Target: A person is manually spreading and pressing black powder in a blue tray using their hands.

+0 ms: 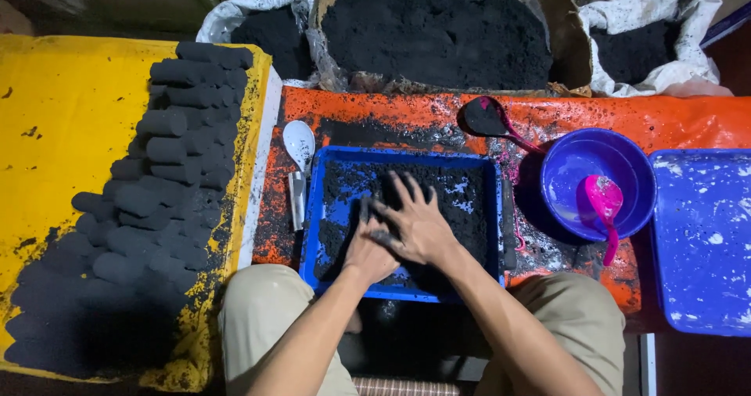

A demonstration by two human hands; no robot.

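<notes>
Right hand [415, 222] spread flat over left hand [368, 249], pressing black powder [461, 208]

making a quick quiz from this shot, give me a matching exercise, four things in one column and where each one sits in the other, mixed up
Things:
1. black cylinders
2. white spoon
3. pink scoop
4. both hands, left hand and right hand

Places:
A. inside the round blue bowl
B. over the black powder in the blue tray
C. stacked on the yellow sheet
D. on the orange sheet, just left of the blue tray

Pairs: 1-C, 2-D, 3-A, 4-B
</notes>
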